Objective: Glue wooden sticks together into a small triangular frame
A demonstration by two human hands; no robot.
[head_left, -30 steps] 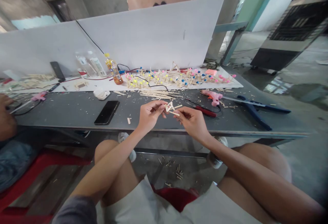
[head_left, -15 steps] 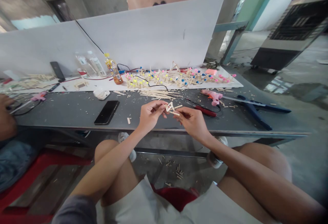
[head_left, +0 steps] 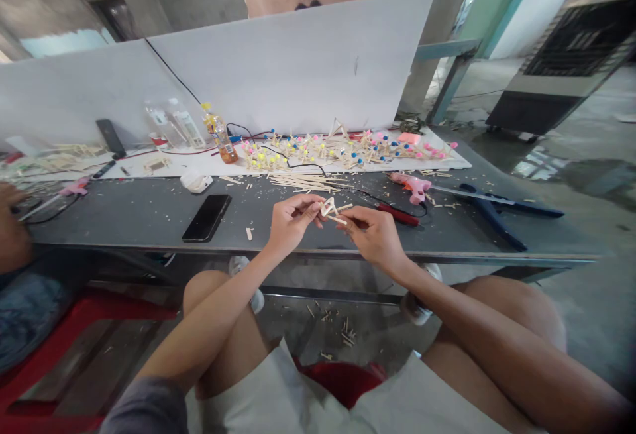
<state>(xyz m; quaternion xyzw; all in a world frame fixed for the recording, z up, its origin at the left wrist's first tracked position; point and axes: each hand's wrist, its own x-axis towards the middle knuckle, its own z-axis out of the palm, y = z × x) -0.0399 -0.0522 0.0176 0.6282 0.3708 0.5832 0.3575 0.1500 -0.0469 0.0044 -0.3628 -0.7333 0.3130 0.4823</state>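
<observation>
Nearly unmoved, a small stick frame (head_left: 328, 207) stays held above the table (head_left: 124, 218), between both hands. Left hand (head_left: 293, 222) lies nearer, its fingers (head_left: 315, 204) closed on the frame's left end; right hand (head_left: 373, 236) pinches the sticks running rightward along the long axis. Glue gun (head_left: 412, 186) lies beyond.

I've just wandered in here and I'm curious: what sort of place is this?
It looks like a small craft workshop: a long grey workbench strewn with wooden sticks, a pink hot glue gun, and many small stick models with coloured tips.
</observation>
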